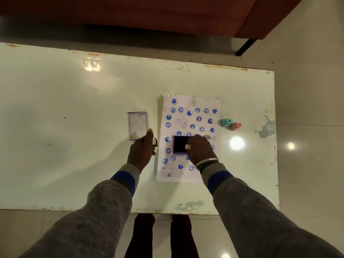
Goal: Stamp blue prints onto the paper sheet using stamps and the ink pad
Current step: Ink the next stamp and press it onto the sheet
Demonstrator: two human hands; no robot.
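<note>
A white paper sheet (188, 116) lies on the table, covered with several blue round and heart prints. On its lower half rests the dark blue ink pad (179, 144). My right hand (200, 148) is over the pad's right edge, shut on a small white stamp (188, 146) whose tip touches the pad. My left hand (142, 148) rests just left of the paper, holding a small white object (154, 141); what it is cannot be told. The ink pad's clear lid (137, 125) lies beyond my left hand.
Two more stamps, a teal stamp (226, 122) and a pink stamp (235, 126), lie right of the paper. The pale table (74, 108) has worn edges; its right edge is near the stamps. A reddish sofa (167, 13) stands beyond the table.
</note>
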